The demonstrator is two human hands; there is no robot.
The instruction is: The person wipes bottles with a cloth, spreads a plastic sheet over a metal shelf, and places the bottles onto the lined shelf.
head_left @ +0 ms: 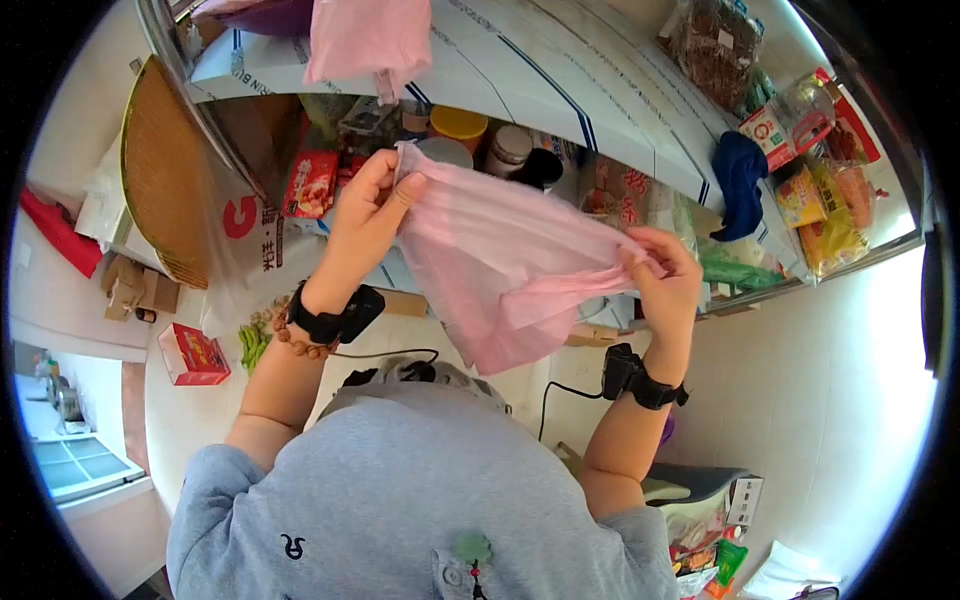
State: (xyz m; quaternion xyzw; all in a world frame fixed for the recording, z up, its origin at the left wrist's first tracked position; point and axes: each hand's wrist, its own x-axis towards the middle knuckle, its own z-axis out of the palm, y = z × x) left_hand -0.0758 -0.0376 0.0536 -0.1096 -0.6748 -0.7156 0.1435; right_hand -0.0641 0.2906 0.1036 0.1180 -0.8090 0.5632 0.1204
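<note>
A thin, see-through pink plastic bag (510,250) is stretched between my two hands in front of my chest. My left hand (370,210) pinches its upper left corner between thumb and fingers. At the other end, my right hand (662,275) grips a bunched part of the bag, fingers curled round it. The bag's lower part hangs loose in a point. Behind it is a shelf; on the board (560,75) above lies another pink bag (368,45), folded, hanging over the front edge.
Under the board stand jars (508,150), a yellow-lidded tub (459,125) and a red packet (310,183). A dark blue cloth (740,185) hangs at the right. On the floor at left are a red box (193,355) and green pods (254,345). A bin-like container (700,485) stands lower right.
</note>
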